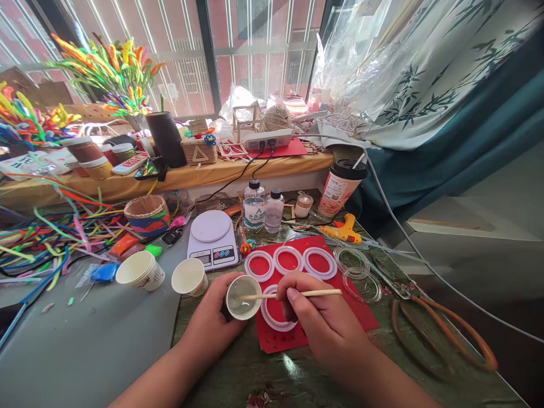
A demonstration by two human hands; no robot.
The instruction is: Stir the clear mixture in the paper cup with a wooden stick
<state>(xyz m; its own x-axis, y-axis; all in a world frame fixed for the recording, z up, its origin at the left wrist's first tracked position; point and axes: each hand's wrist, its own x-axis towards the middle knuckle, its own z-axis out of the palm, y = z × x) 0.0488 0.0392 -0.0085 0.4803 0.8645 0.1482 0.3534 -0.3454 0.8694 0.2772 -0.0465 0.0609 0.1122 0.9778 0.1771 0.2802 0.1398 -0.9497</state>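
Observation:
My left hand (215,317) is wrapped round a paper cup (230,306), its mouth tipped toward me and some clear liquid inside. Between the fingers of my right hand (323,317) is a thin wooden stick (325,293), whose far end dips into the cup. Under and behind my right hand lies a red sheet (278,343) with several whitish ring-shaped molds (260,265) on it. Two clear rings (362,284) lie at its right edge. Just left of my left hand stands another paper cup (190,277), with a stack of paper cups (140,271) beyond it.
A white kitchen scale (212,243) and two clear bottles (254,207) stand behind the cups. Large scissors (442,328), a yellow glue gun (342,229) and a drink cup (340,190) are to the right. Pipe cleaners (55,226) crowd the left.

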